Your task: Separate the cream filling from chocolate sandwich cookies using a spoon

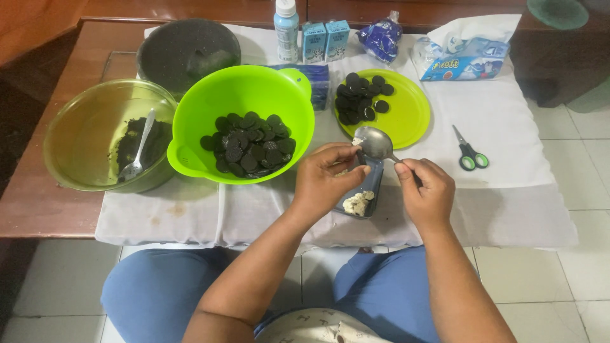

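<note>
Surface: brown wooden table (57, 209) under a white cloth (508, 190), pale tiled floor below.
Left hand (327, 178): fingers curled shut on a dark round sandwich biscuit (359, 159), mostly hidden by the fingertips.
Right hand (427, 190): pinched closed on the handle of a shiny metal spoon (376, 143); the bowl points to 10 o'clock and rests right at the biscuit, long axis running toward 4 o'clock.
Below the hands: small dark rectangular tray (365, 197) holding lumpy off-white cream.
11 o'clock: glossy lime-green plastic bowl (241, 95) of dark biscuit halves.
12 o'clock: flat lime-green plate (406, 114) with more biscuits.
9 o'clock: translucent olive bowl (82, 127) with dark crumbs.
3 o'clock: green-handled scissors (469, 152).
</note>
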